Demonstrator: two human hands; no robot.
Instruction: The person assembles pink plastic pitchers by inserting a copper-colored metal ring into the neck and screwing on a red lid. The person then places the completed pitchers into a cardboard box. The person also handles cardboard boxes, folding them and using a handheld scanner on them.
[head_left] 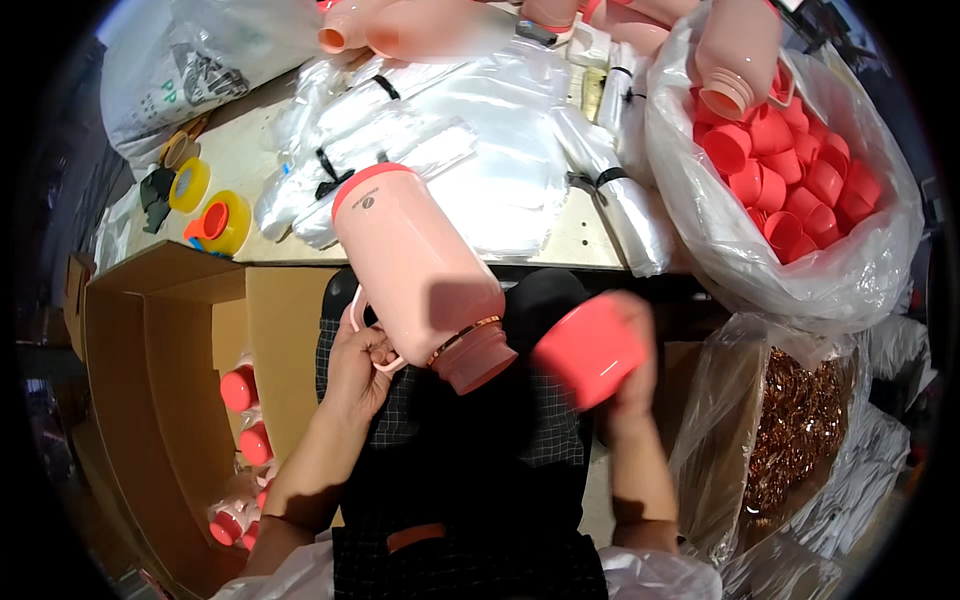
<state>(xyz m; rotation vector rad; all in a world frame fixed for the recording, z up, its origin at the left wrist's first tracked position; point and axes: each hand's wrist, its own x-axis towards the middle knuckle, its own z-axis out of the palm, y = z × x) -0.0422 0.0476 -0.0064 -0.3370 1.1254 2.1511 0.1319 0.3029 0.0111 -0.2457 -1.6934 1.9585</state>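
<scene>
A large pale pink bottle (415, 255) with a coral base hangs tilted over my lap, its open neck toward me and a copper-coloured ring round the shoulder. My left hand (358, 365) is closed round the bottle's side handle. To the right of the neck, apart from it, my right hand (635, 375) grips a coral cup-shaped cap (590, 350); hand and cap are slightly blurred by motion. The far fingers of the right hand are partly hidden behind the cap.
On the table lie clear plastic bags (500, 130) and yellow tape rolls (225, 222). A sack of coral caps (785, 180) stands right, above a box of copper rings (795, 430). At left, a cardboard box (165, 350) holds capped bottles (240, 388). More pink bottles (735, 60) lie behind.
</scene>
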